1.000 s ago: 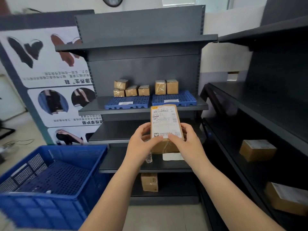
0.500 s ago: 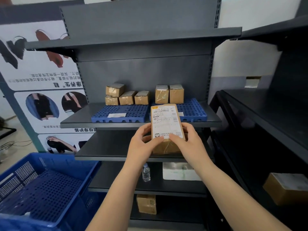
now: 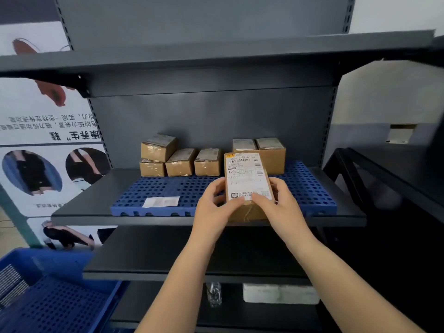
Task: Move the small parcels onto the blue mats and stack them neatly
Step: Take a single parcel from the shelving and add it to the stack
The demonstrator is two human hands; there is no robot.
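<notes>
Brown cardboard with a white printed label is facing the camera: a small parcel (image 3: 248,186) is being held up in front of the middle shelf (image 3: 79,207), its lower half sitting between the two hands. The left hand (image 3: 213,207) is gripping its left edge, the thumb (image 3: 234,205) lying across the lower front of the label and the other fingers curling round behind. The right hand (image 3: 280,207) is gripping the right edge in the same way, its thumb (image 3: 260,202) pressing on the label's bottom corner, so the two thumb tips are nearly meeting on the front face. The upper half of the parcel is sticking up above the fingers, overlapping the view of the blue mats (image 3: 168,188) lying side by side on the shelf. Whether the parcel is touching the mats cannot be told. At the back of the mats, five other parcels are standing: a stack of two (image 3: 156,155) on the left, two single ones (image 3: 181,162) beside it, and two taller ones (image 3: 270,152) on the right. A blue crate (image 3: 55,301) is sitting at lower left.
</notes>
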